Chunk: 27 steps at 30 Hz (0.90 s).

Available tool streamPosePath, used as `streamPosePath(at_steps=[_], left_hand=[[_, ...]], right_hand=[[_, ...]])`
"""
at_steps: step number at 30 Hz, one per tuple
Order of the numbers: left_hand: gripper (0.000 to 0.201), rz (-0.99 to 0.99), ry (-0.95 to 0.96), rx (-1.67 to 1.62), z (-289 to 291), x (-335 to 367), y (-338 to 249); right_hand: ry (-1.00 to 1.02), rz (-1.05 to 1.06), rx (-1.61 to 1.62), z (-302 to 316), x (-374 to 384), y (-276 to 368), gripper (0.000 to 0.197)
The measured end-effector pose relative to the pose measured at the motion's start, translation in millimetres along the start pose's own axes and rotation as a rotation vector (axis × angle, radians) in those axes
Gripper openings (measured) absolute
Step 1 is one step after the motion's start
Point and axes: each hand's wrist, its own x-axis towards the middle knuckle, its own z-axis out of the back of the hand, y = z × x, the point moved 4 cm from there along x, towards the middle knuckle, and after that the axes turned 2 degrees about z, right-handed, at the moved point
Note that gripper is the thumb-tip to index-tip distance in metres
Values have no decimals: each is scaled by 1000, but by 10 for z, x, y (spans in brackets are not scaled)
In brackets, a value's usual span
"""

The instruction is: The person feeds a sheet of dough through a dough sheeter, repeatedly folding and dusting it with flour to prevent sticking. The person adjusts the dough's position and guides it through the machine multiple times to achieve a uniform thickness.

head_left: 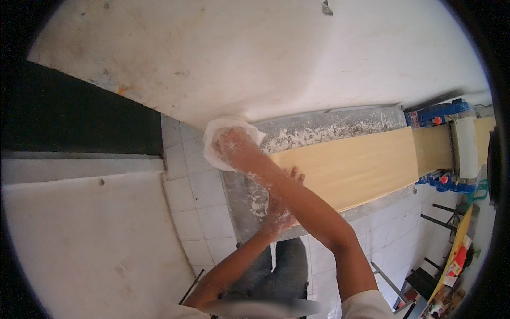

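Note:
A long, pale yellow sheet of dough [356, 165] lies along the grey tabletop [239, 212], its near end to the left. My left hand [279, 207] rests against that end with its fingers stretched out over the edge, partly covered by my right forearm. Crossing above it, my right arm reaches left, and my right hand [231, 142] is down inside a white plastic bag [215, 157] at the table's far left corner. The fingers in the bag are hidden, so what they hold does not show. White flour dusts both hands and wrists.
Loose flour [313, 134] is scattered along the table's wall side. A blue machine with a pale roller [467, 146] stands at the right, and dough runs through it. A stained white wall [255, 53] borders the table. Tiled floor [196, 186] and black stool legs [441, 215] show around it.

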Motion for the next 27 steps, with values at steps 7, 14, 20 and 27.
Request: streamPosePath(at_steps=[7,14,20,27], left_hand=[[83,35,-32,30,43,35,-62],[70,143,38,125,113,75,-159],[69,241,-9,313,-47,302,-413],[72,291,76,397,-198,250,-551]], right_hand=[[-206,-90,184,554,-349,-150,23],[-313,-780,323,2045,-2437,-1355,39],[-326,-961,-570,1974,-2935,-2360,77],[-180,-556,-496,1889,-3362,-2510,91]])
